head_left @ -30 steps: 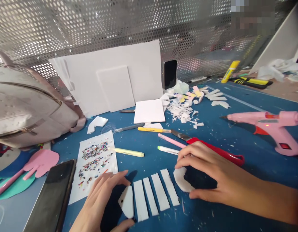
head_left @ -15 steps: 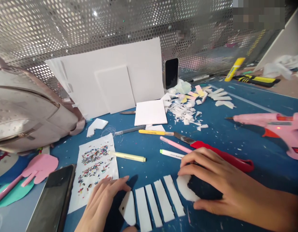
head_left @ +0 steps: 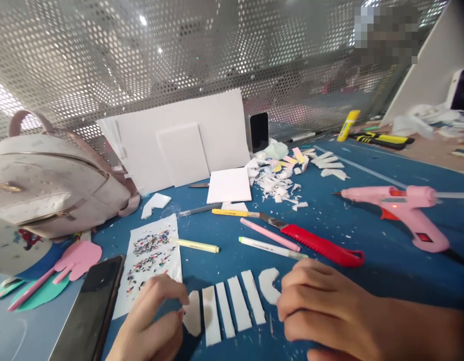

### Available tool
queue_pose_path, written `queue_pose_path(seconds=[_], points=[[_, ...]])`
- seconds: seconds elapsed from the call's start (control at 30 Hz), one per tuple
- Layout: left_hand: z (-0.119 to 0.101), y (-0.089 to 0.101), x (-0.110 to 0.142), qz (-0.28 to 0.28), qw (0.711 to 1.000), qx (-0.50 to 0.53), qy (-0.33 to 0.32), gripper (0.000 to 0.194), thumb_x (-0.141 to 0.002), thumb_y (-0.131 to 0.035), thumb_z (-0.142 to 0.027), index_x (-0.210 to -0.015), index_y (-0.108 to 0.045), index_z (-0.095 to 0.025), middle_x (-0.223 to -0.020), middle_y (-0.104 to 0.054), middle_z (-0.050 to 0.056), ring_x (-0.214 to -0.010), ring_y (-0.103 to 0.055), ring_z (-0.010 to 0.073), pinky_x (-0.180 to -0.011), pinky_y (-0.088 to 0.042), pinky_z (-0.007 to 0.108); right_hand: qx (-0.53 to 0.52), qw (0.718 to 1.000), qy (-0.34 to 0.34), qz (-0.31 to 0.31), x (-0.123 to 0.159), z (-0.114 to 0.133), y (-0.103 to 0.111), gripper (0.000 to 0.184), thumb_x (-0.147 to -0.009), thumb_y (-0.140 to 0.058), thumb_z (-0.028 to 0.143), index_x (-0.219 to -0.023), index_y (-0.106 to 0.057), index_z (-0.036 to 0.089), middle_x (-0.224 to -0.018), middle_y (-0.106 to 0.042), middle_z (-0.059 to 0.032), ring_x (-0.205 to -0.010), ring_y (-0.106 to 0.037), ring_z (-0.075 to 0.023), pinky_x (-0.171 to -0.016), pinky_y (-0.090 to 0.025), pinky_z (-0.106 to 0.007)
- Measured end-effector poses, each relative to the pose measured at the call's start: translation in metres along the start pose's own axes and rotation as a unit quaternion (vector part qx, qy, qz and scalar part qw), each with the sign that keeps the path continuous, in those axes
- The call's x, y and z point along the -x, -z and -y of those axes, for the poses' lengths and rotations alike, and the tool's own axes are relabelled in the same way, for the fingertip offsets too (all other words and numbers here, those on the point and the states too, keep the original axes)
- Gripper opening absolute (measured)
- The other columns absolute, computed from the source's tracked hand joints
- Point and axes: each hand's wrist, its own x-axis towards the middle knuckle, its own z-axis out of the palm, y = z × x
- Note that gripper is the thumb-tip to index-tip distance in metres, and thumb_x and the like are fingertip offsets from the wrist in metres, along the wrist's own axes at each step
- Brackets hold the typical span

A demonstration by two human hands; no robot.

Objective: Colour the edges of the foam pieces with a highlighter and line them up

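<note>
A row of white foam pieces lies on the blue tabletop: a rounded piece (head_left: 194, 315) at the left end, several strips (head_left: 239, 303) in the middle, and a C-shaped piece (head_left: 268, 286) at the right end. My left hand (head_left: 153, 316) has its index finger and thumb closed at the left edge of the rounded piece. Beside the C-shaped piece, my right hand (head_left: 318, 306) rests with curled fingers, their tips close to its right side. The palm is hidden, and nothing shows in those fingers.
Behind the row lie a white pen (head_left: 267, 246), a pink pen (head_left: 267, 233) and a red-handled cutter (head_left: 318, 244). A pink glue gun (head_left: 401, 205) sits at right. On the left are a phone (head_left: 91, 306), a sheet with small gems (head_left: 175, 265) and a backpack (head_left: 62, 185).
Both hands have curled their fingers in. My right hand has shifted off the C-shaped piece, which now shows more fully. The whole view has moved slightly.
</note>
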Motion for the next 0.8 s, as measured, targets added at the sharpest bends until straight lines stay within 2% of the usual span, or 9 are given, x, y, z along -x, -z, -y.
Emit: queue_pose_path(seconds=[0.07, 0.13, 0.2, 0.27, 0.3, 0.37, 0.5, 0.7, 0.8], points=[[0.006, 0.005, -0.019, 0.025, 0.999, -0.038, -0.025, 0.027, -0.092, -0.044, -0.002, -0.086, -0.058, -0.024, -0.11, -0.062, 0.001, -0.101, -0.059, 0.0139, -0.088, -0.049, 0.027, 0.01, 0.998, 0.021, 0.054, -0.004, 0.003, 0.007, 0.021, -0.103, -0.049, 0.036, -0.111, -0.062, 0.021, -0.109, -0.073, -0.0023, -0.1, -0.061, -0.0198, -0.095, -0.04, -0.033], [0.021, 0.013, -0.046, 0.061, 0.995, -0.068, -0.027, 0.023, -0.096, -0.046, -0.008, -0.083, -0.058, -0.023, -0.121, -0.063, 0.001, -0.11, -0.059, 0.0164, -0.093, -0.047, 0.03, 0.013, 0.996, 0.03, 0.087, -0.007, 0.007, 0.014, 0.019, -0.104, -0.049, 0.033, -0.113, -0.061, 0.021, -0.111, -0.073, -0.0021, -0.103, -0.061, -0.0191, -0.097, -0.04, -0.031], [0.044, 0.02, -0.076, 0.067, 0.994, -0.083, -0.012, 0.025, -0.098, -0.041, -0.012, -0.082, -0.057, -0.022, -0.123, -0.064, 0.002, -0.114, -0.059, 0.0188, -0.098, -0.046, 0.036, 0.012, 0.996, 0.025, 0.087, -0.007, 0.01, 0.015, 0.017, -0.104, -0.048, 0.03, -0.112, -0.06, 0.021, -0.109, -0.073, -0.0019, -0.101, -0.061, -0.0191, -0.095, -0.04, -0.032], [0.075, 0.025, -0.104, 0.079, 0.992, -0.095, 0.015, 0.02, -0.101, -0.042, -0.02, -0.095, -0.061, -0.023, -0.119, -0.066, 0.004, -0.114, -0.061, 0.0203, -0.103, -0.045, 0.042, 0.009, 0.997, 0.015, 0.074, -0.004, 0.011, 0.011, 0.015, -0.104, -0.047, 0.027, -0.11, -0.06, 0.021, -0.107, -0.072, -0.0017, -0.098, -0.059, -0.0195, -0.092, -0.04, -0.033], [0.09, 0.026, -0.116, 0.084, 0.991, -0.102, 0.032, 0.015, -0.101, -0.048, -0.027, -0.103, -0.062, -0.022, -0.11, -0.068, 0.004, -0.106, -0.064, 0.0205, -0.1, -0.047, 0.043, 0.008, 0.998, 0.01, 0.067, -0.001, 0.011, 0.008, 0.014, -0.104, -0.047, 0.026, -0.109, -0.059, 0.021, -0.106, -0.071, -0.0019, -0.098, -0.058, -0.0198, -0.091, -0.039, -0.034], [0.119, 0.025, -0.132, 0.115, 0.986, -0.102, 0.07, 0.028, -0.097, -0.063, -0.04, -0.114, -0.062, -0.018, -0.111, -0.068, 0.005, -0.1, -0.066, 0.0199, -0.095, -0.053, 0.043, 0.004, 0.998, 0.003, 0.056, 0.002, 0.011, 0.003, 0.014, -0.103, -0.045, 0.024, -0.107, -0.059, 0.021, -0.104, -0.07, -0.0023, -0.097, -0.057, -0.0204, -0.091, -0.038, -0.035], [0.155, 0.024, -0.141, 0.132, 0.972, -0.121, 0.152, 0.035, -0.1, -0.059, -0.047, -0.116, -0.062, -0.016, -0.109, -0.067, 0.006, -0.097, -0.066, 0.0182, -0.09, -0.056, 0.04, -0.006, 0.999, -0.006, 0.05, 0.003, 0.011, 0.0, 0.014, -0.101, -0.045, 0.02, -0.105, -0.059, 0.021, -0.101, -0.069, -0.0024, -0.096, -0.055, -0.0203, -0.088, -0.038, -0.036], [0.173, 0.021, -0.133, 0.219, 0.941, -0.142, 0.217, 0.033, -0.096, -0.067, -0.044, -0.114, -0.064, -0.016, -0.114, -0.067, 0.006, -0.098, -0.066, 0.0184, -0.089, -0.058, 0.04, -0.014, 0.998, -0.011, 0.053, 0.001, 0.011, 0.003, 0.013, -0.099, -0.047, 0.017, -0.105, -0.058, 0.02, -0.102, -0.069, -0.0028, -0.097, -0.055, -0.0202, -0.088, -0.039, -0.036], [0.18, 0.015, -0.129, 0.234, 0.934, -0.15, 0.224, 0.034, -0.096, -0.067, -0.041, -0.121, -0.063, -0.017, -0.121, -0.065, 0.008, -0.104, -0.066, 0.0202, -0.093, -0.057, 0.042, -0.009, 0.998, -0.009, 0.055, 0.0, 0.011, 0.003, 0.013, -0.099, -0.047, 0.016, -0.104, -0.058, 0.021, -0.103, -0.068, -0.0027, -0.098, -0.054, -0.02, -0.088, -0.039, -0.036]])
